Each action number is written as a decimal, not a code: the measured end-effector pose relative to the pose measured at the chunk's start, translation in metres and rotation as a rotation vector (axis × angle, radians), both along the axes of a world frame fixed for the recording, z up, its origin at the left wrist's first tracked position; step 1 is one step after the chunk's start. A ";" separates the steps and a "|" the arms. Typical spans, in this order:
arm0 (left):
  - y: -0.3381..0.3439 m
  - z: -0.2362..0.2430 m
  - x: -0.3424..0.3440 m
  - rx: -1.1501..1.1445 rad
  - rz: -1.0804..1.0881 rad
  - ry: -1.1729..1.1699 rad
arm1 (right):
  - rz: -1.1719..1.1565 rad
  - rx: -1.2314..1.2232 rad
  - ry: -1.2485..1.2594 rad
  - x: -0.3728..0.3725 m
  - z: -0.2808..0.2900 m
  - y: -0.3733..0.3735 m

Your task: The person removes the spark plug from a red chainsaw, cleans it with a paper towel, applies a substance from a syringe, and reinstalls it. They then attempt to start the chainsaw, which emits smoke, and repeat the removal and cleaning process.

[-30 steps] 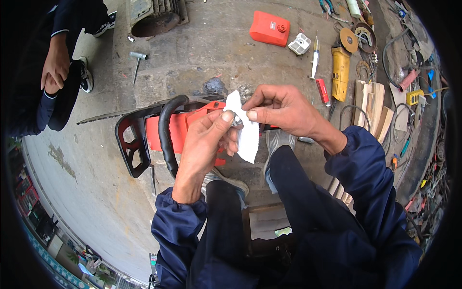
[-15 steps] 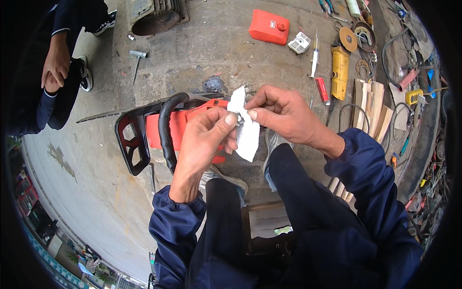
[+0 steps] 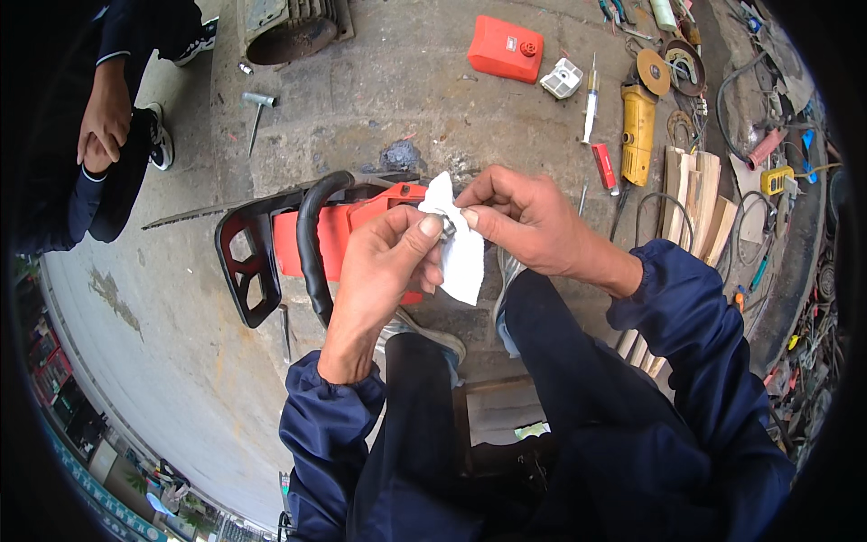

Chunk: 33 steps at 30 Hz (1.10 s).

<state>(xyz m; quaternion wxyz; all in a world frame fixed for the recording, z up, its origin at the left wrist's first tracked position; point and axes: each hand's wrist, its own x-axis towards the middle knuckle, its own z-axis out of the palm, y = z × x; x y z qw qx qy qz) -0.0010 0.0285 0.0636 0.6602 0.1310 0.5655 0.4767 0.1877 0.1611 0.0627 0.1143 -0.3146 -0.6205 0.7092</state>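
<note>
Between my hands is a crumpled white tissue [image 3: 459, 271] wrapped partly round a small metal piece [image 3: 448, 227]. My left hand [image 3: 384, 266] pinches the piece with its thumb over it, against the tissue. My right hand [image 3: 533, 226] grips the tissue at its upper right side, thumb and forefinger closed on it. Beneath both hands lies a red chainsaw [image 3: 307, 244] with a black hand guard [image 3: 237, 289] and a black wrapped handle [image 3: 310, 235], its bar reaching left across the concrete.
Another person [image 3: 104, 126] is at the upper left, hands crossed. Around are a T-wrench [image 3: 258, 102], finned metal cylinder [image 3: 284, 36], red fuel tank [image 3: 504, 54], white filter part [image 3: 562, 79], syringe [image 3: 590, 107], yellow angle grinder [image 3: 638, 135], wood slats [image 3: 686, 194] and tangled tools and cables on the right.
My hands and the tissue have shifted slightly, and the tissue now bunches more around the metal piece. Both hands keep their grip.
</note>
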 end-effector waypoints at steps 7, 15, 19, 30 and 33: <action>-0.002 -0.010 -0.013 -0.076 0.059 -0.633 | 0.216 0.712 0.234 0.001 0.000 0.009; 0.001 0.008 0.005 -0.008 -0.021 0.102 | 0.037 0.449 0.133 0.005 -0.006 -0.004; 0.000 0.002 -0.007 -0.132 0.083 -0.533 | 0.139 0.635 0.251 0.005 -0.006 -0.003; 0.004 0.010 0.008 0.016 -0.054 0.154 | 0.019 0.565 0.143 0.002 -0.005 -0.003; 0.004 0.002 0.001 -0.016 0.085 -0.512 | 0.081 0.551 0.163 0.002 -0.001 0.001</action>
